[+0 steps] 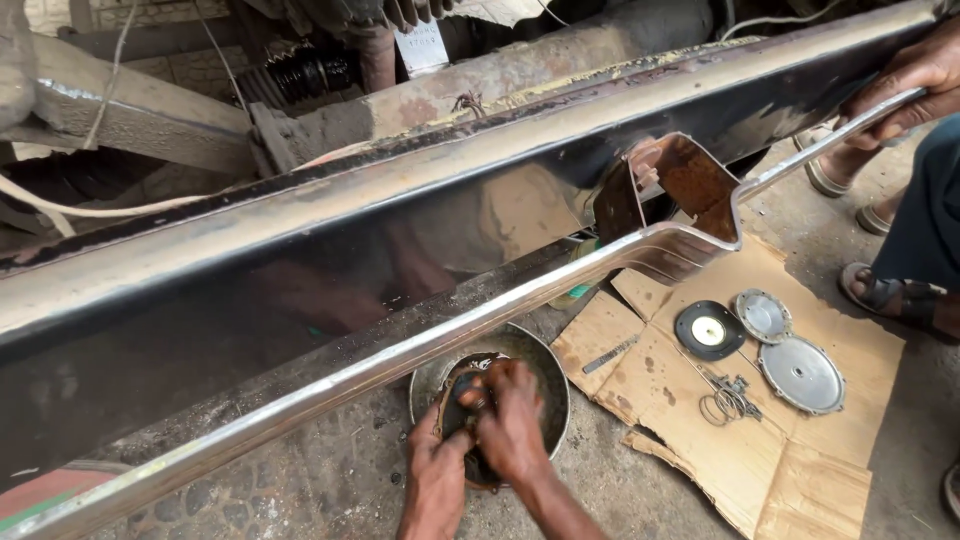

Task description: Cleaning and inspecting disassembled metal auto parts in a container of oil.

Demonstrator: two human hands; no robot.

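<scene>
both hands work inside a metal bowl (pixel 548 372) on the ground: left hand (pixel 437 452) and right hand (pixel 512 425) are curled tight around a dark round part (pixel 462 400), mostly hidden by fingers and the chrome bumper (pixel 350 250) above.

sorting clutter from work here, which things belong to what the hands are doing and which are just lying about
In hand:
- left hand and right hand, both gripping a dark round part
- metal bowl under that part

Lying about:
- cardboard sheet
- black disc with pale centre
- two grey round covers
- wire springs
- chrome bumper, held at its far end by another person's hand
</scene>
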